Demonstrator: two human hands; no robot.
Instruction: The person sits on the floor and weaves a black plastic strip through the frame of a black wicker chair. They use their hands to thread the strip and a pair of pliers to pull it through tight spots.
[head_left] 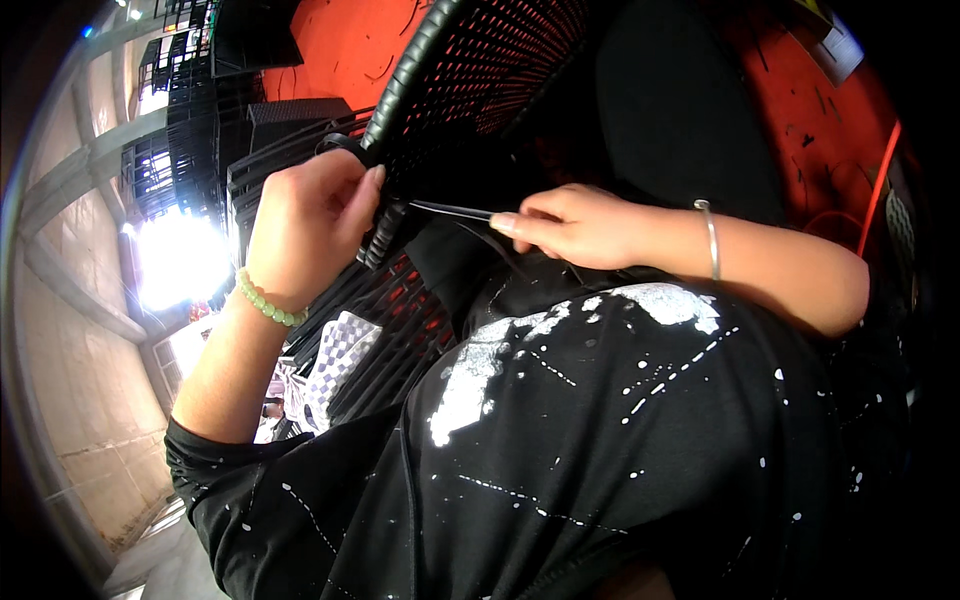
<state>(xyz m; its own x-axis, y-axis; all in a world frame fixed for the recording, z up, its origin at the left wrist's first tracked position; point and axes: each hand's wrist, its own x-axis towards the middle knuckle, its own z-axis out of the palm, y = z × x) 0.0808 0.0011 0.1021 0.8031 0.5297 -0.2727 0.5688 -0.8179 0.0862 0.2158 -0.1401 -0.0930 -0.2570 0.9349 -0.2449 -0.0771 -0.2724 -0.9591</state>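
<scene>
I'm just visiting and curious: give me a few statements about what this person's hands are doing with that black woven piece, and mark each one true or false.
1. The left hand grips the rim of the black woven panel. True.
2. The right hand pinches a thin dark strip that runs toward the rim. True.
3. The left wrist wears a silver bangle. False: it wears a green bead bracelet; the silver bangle is on the right wrist.
4. The floor behind the panel is blue. False: the floor is orange-red.
5. The person wears black clothing with white splashes. True.
</scene>
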